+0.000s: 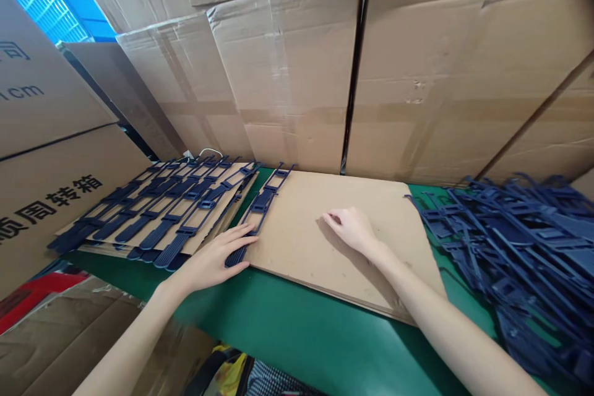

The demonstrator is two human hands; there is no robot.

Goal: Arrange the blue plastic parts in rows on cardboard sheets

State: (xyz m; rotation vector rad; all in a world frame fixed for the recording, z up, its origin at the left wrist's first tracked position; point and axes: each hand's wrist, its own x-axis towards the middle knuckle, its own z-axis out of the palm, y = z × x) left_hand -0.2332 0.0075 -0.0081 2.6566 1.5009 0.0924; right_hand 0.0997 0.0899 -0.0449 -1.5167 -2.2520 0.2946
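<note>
My left hand (217, 258) lies with its fingers stretched out over the lower end of a long, flat navy-blue plastic part (264, 200). That part rests along the left edge of a brown cardboard sheet (297, 247). Over the middle of the sheet, my right hand (351, 230) is closed with its fingers curled in, and nothing shows in it. Left of my left hand, several similar blue parts (171, 219) lie side by side on another stack of cardboard sheets (229, 213).
A loose, tangled heap of blue plastic parts (515, 247) lies on the green table (288, 315) at the right. Large cardboard boxes (297, 74) stand behind the table, and printed boxes (51, 192) stand at the left. A white cable (211, 150) shows behind the left stack.
</note>
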